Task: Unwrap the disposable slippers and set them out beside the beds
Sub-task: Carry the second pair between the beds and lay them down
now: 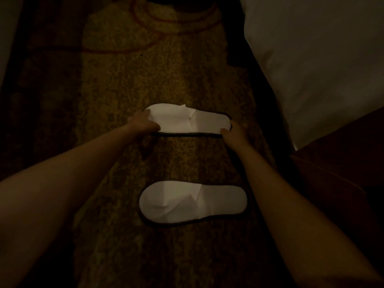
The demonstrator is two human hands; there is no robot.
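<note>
Two white disposable slippers with dark sole edges are on the patterned carpet, both lying crosswise with toes to the left. The far slipper (187, 121) is gripped at both ends: my left hand (143, 123) holds its toe end and my right hand (234, 132) holds its heel end. It sits just at or slightly above the carpet; I cannot tell which. The near slipper (193, 202) lies flat on the carpet between my forearms, untouched. No wrapper is visible.
A bed with white linen (315, 59) runs along the right, with a dark brown bed base (336, 173) below it. The brown and gold carpet (145, 69) stretches ahead in dim light. A pale surface edges the far left.
</note>
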